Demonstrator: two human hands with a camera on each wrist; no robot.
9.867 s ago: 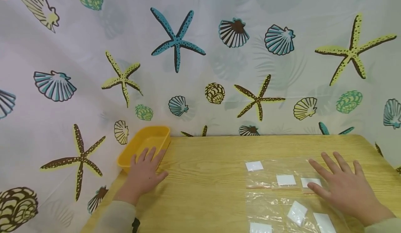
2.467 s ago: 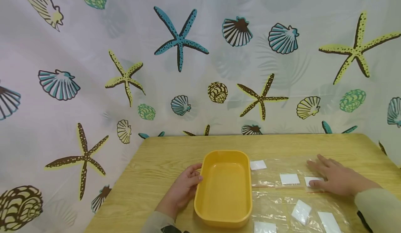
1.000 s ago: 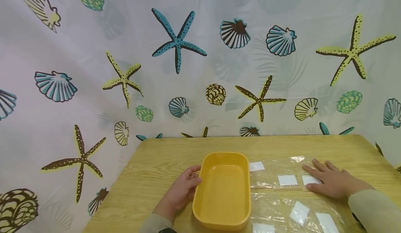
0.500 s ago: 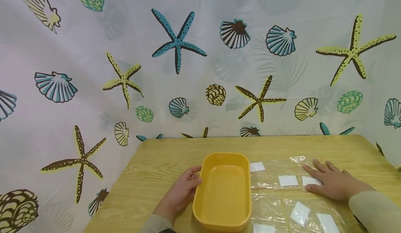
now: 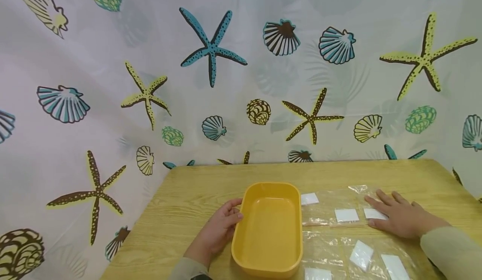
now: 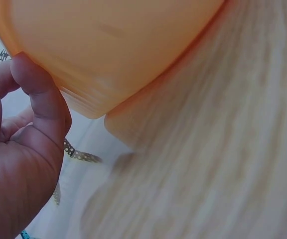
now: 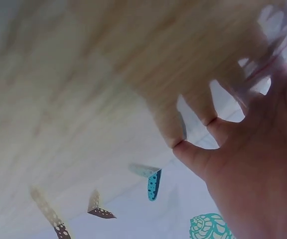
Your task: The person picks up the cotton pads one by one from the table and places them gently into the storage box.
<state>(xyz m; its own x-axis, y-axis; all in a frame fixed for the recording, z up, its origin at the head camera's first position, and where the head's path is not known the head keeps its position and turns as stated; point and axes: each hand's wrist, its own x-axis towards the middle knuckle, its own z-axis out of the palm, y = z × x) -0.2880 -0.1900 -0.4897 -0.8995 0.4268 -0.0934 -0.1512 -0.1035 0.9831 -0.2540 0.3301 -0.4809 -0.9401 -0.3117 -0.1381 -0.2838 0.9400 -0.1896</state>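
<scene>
A yellow plastic tray (image 5: pixel 269 232), with nothing in it, stands at the middle of the wooden table. My left hand (image 5: pixel 218 232) grips its left wall with curled fingers. The left wrist view shows that hand's bent digits (image 6: pixel 39 89) against the side of the tray (image 6: pixel 118 45). My right hand (image 5: pixel 406 217) lies flat, fingers spread, at the right end of a clear plastic bag (image 5: pixel 324 204). Its thumb is at a white card (image 5: pixel 375 214). In the right wrist view, fingertips of this hand (image 7: pixel 258 164) touch the tabletop and are mirrored in its gloss.
More clear bags (image 5: pixel 324 246) with white cards (image 5: pixel 362 255) lie nearer the front, right of the tray. A white curtain (image 5: pixel 241 137) printed with shells and starfish hangs behind and left of the wooden table (image 5: pixel 211 179).
The tray has come from the table's back left corner to the middle, beside the bags, with my left hand. My right hand has lowered from above the bags onto the table. Lately both stay still.
</scene>
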